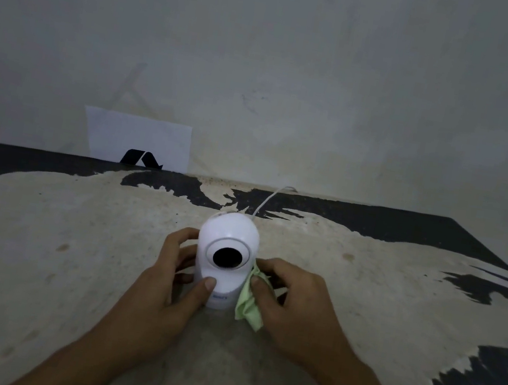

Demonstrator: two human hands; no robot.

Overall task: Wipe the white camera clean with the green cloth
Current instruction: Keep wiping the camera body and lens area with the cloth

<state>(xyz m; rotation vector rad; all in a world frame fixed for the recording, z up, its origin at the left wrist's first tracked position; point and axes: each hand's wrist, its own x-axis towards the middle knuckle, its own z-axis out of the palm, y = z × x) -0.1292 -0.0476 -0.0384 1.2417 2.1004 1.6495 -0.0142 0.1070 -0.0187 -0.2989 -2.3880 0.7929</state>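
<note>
The white camera [228, 238] stands upright on the worn tabletop [71, 246], its round black lens facing me. My left hand [175, 279] wraps the camera's left side, the thumb pressed on the front of its base. My right hand [292, 301] holds the crumpled green cloth [248, 306] against the camera's right side. Part of the cloth is hidden under my fingers. A white cable [269, 200] runs from the camera's back toward the wall.
A white sheet of paper [138, 137] with a black mark leans on the wall at the back left. The tabletop's black coating is peeled, with dark patches along the far edge and at the right. The table's right edge lies near the frame's right side.
</note>
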